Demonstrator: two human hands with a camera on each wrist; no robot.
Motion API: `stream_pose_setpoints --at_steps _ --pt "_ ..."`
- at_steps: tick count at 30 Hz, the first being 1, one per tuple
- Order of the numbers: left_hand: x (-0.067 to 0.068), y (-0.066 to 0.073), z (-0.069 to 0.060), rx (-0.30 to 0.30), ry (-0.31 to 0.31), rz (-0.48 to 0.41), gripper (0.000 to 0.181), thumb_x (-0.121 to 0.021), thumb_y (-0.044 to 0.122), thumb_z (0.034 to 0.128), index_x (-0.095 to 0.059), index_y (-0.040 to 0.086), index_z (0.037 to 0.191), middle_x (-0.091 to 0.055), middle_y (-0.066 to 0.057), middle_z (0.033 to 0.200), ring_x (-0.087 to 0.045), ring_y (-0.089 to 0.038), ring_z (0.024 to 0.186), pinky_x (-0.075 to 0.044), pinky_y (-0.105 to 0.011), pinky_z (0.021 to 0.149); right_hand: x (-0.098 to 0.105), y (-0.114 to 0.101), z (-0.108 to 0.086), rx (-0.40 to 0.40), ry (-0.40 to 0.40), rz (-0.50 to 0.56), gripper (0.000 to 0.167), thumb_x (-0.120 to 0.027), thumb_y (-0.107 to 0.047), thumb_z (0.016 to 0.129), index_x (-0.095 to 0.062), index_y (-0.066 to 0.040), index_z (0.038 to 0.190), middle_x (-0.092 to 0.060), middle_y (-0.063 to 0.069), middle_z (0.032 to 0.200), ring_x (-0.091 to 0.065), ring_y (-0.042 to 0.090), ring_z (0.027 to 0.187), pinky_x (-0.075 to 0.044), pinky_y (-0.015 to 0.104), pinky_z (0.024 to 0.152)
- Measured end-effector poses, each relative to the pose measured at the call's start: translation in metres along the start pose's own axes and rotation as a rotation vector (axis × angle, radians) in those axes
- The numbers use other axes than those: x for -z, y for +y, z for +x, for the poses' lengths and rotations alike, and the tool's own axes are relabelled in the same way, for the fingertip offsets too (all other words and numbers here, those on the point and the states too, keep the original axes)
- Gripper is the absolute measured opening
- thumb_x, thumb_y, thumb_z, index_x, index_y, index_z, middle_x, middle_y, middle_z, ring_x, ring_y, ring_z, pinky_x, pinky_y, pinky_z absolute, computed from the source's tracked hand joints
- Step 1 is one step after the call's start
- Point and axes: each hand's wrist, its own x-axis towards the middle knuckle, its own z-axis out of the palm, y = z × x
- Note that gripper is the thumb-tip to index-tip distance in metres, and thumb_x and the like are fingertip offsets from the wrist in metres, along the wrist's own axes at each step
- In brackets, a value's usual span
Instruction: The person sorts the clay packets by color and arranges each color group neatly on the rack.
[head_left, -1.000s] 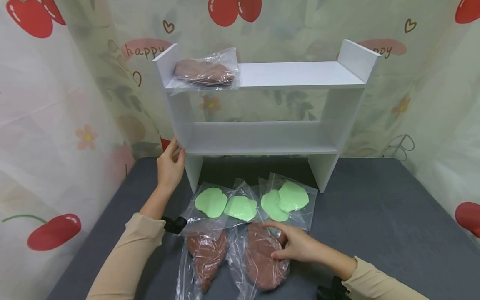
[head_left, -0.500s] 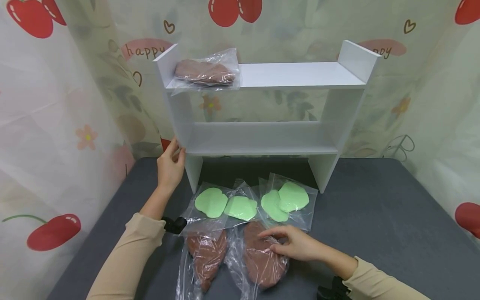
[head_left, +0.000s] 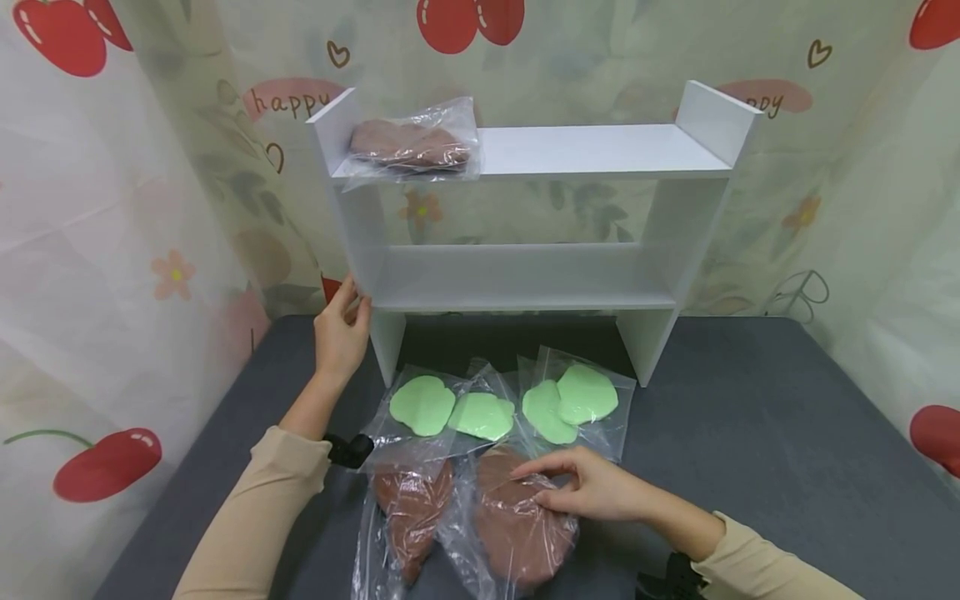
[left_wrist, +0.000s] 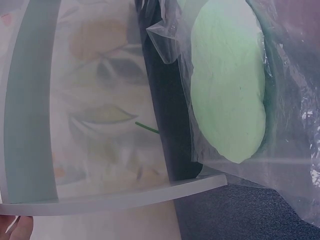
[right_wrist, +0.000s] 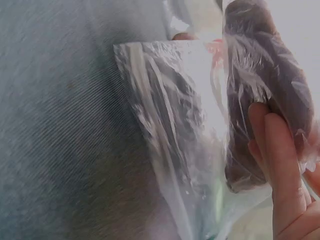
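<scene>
My left hand point(head_left: 339, 333) touches the outer face of the left side panel of a white shelf unit point(head_left: 525, 287); in the left wrist view only its fingertips point(left_wrist: 21, 229) show beside the panel. In front of the shelf, my right hand point(head_left: 592, 487) pinches the clear plastic bag around a rounded brown clay-like piece point(head_left: 521, 525). The right wrist view shows its fingers point(right_wrist: 282, 155) against that bagged brown piece point(right_wrist: 265, 70). A second bagged brown piece point(head_left: 414, 517), tapering toward me, lies to the left.
Several bagged light-green flat pieces point(head_left: 483, 417) lie in a row before the shelf's bottom opening. Another bagged brown piece point(head_left: 408, 146) sits at the left of the top shelf. The dark grey table point(head_left: 757, 450) extends to the right. Patterned curtains point(head_left: 847, 192) enclose the table.
The brown piece at my right hand has shifted left and turned slightly. My right fingers moved from its right edge onto its upper surface. The left hand stays put.
</scene>
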Motion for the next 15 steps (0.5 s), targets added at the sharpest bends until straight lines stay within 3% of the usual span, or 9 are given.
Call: stream_pose_setpoints --at_steps 11,15 --pt "0.000 0.000 0.000 -0.008 0.001 0.004 0.049 -0.052 0.005 0.0938 -0.042 0.010 0.141 -0.052 -0.020 0.135 -0.056 -0.035 0.118 -0.050 -0.048 0.092 0.002 -0.024 -0.004 0.169 -0.052 0.089 0.034 -0.056 -0.006 0.092 -0.055 0.004 0.125 -0.064 0.029 0.105 -0.059 -0.006 0.058 -0.042 0.012 0.045" --pt "0.000 0.000 0.000 -0.010 0.001 0.008 0.049 -0.052 0.006 0.0940 -0.041 0.010 0.142 -0.052 -0.018 0.136 -0.056 -0.032 0.119 -0.050 -0.046 0.092 0.004 -0.035 -0.007 0.237 -0.006 0.037 0.032 -0.055 -0.005 0.093 -0.057 -0.001 0.124 -0.064 0.024 0.110 -0.053 -0.005 0.054 -0.042 0.016 0.043"
